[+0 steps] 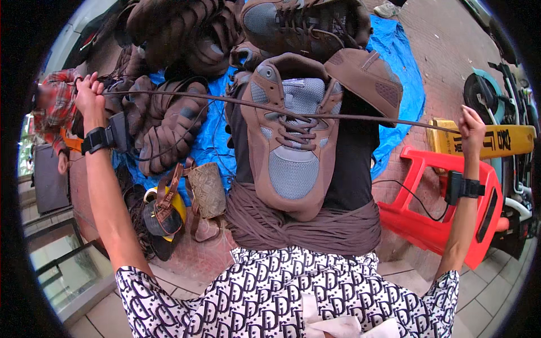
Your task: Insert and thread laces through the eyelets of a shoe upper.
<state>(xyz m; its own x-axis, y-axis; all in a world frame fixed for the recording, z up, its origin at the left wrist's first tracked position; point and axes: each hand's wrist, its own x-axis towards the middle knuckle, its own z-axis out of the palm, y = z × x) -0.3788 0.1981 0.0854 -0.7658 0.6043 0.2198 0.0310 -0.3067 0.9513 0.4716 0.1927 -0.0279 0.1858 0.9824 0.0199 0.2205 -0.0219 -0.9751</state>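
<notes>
A brown and grey-blue sneaker (298,163) lies on my lap, toe toward me. Its brown shoelace (217,99) passes through the lower eyelets and is pulled taut out to both sides. My left hand (91,93), raised far out to the left, is closed on one length of it. On the far right my right hand (472,128) grips the other length. The upper eyelets look unlaced. Beside the sneaker's heel, on the right, rests another brown shoe (366,81), partly hidden. A thick bundle of brown laces (253,225) lies across my lap below the toe.
Several matching sneakers (172,127) are piled on a blue tarp (403,84) ahead and left. A patterned bag (205,188) lies left of my lap. To the right are a red plastic stool (394,211) and a yellow sign (513,139). Another person (56,107) is at the left.
</notes>
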